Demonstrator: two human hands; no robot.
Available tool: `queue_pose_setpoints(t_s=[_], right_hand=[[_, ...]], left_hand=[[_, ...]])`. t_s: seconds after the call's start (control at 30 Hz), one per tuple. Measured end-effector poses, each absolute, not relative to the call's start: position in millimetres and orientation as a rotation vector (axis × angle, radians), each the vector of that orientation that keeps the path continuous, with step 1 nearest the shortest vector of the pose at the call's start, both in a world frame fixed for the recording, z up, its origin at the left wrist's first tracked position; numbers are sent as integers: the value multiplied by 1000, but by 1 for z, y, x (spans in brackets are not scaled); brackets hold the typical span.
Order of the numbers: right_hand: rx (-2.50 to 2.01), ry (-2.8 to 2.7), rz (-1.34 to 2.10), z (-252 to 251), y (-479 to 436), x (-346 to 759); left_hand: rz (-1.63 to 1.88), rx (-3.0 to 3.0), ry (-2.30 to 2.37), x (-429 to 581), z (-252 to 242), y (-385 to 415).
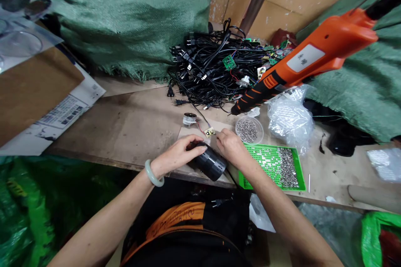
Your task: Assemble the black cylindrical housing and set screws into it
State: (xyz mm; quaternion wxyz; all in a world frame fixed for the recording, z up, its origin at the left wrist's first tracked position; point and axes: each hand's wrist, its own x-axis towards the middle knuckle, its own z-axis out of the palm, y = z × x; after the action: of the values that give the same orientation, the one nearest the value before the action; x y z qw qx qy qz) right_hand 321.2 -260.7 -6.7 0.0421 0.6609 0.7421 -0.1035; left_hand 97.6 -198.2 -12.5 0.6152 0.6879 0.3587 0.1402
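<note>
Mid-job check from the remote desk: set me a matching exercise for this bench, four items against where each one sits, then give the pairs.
Things:
1. black cylinder
2. orange electric screwdriver
3. green perforated tray
4. black power cords

Places:
A. Heaped at the back of the bench
B. Right of the hands, holding small metal parts
C. Under the left hand
D. Slanting above the bench's right side

Pairs: 1-C, 2-D, 3-B, 4-A
</note>
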Motion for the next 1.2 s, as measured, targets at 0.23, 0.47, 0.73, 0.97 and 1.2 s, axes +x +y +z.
queue_pose_setpoints(t_s=[0.23, 0.47, 0.73, 0.97, 1.2], right_hand=[[1969, 2316, -225, -14, -255, 321], [2319, 2524, -415, 3, -263, 323], [1633, 2848, 7, 44, -295, 266], [1234, 2690, 282, 51, -285, 240], [1036, 2566, 475, 49, -276, 222]], left_hand=[[311, 1580, 837, 98, -10, -198], [322, 1539, 783, 101, -16, -192], [327, 1613, 702, 110, -19, -180], [274, 1593, 680, 110, -24, -174], [252, 1544, 683, 113, -28, -167]])
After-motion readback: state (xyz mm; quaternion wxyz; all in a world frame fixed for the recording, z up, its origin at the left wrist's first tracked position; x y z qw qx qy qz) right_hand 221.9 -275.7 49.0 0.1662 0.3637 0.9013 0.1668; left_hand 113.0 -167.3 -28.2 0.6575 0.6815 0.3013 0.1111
